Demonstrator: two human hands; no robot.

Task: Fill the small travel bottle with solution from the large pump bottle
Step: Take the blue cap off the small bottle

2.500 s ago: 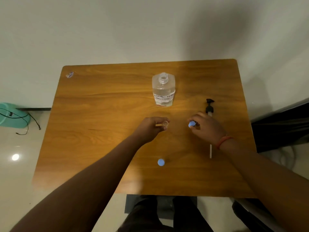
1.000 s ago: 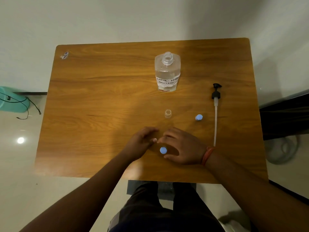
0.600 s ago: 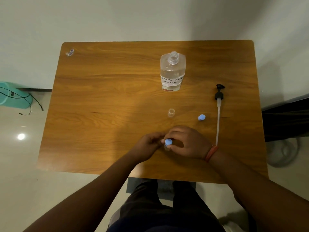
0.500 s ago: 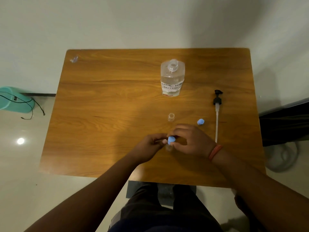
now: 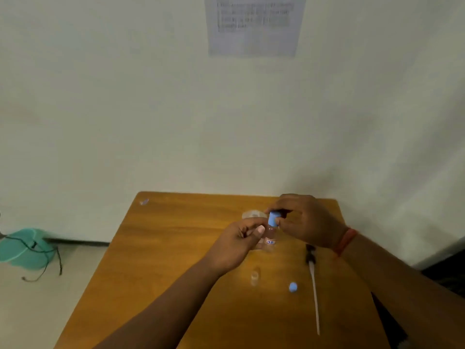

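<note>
I hold a small clear travel bottle (image 5: 270, 235) up above the wooden table (image 5: 161, 260), a little right of the frame's centre. My left hand (image 5: 235, 244) grips its body from the left, thumb and curled fingers around the clear plastic, and a small white label with blue marks (too blurred to read) shows on the lower part. My right hand (image 5: 305, 221) comes in from the right and pinches the bottle's blue cap (image 5: 272, 219) between thumb and fingers, so both hands meet on the same bottle. An orange band (image 5: 346, 241) sits on my right wrist.

Behind my hands, toward the table's far edge, only the clear top of the large bottle (image 5: 253, 214) peeks out; the rest is hidden by my fingers. Lower in the frame, a second small clear bottle (image 5: 254, 276) stands open on the table, and a loose blue cap (image 5: 293, 287) lies near it to the right. Further right lies the pump (image 5: 312, 270), its black head pointing toward the wall and its pale tube running down toward the bottom of the frame.

A blurred sheet of paper (image 5: 254, 26) hangs on the wall at the top, a teal object (image 5: 25, 248) with black cables sits on the floor at the left, and a small scrap (image 5: 144, 202) rests at the table's far left corner
</note>
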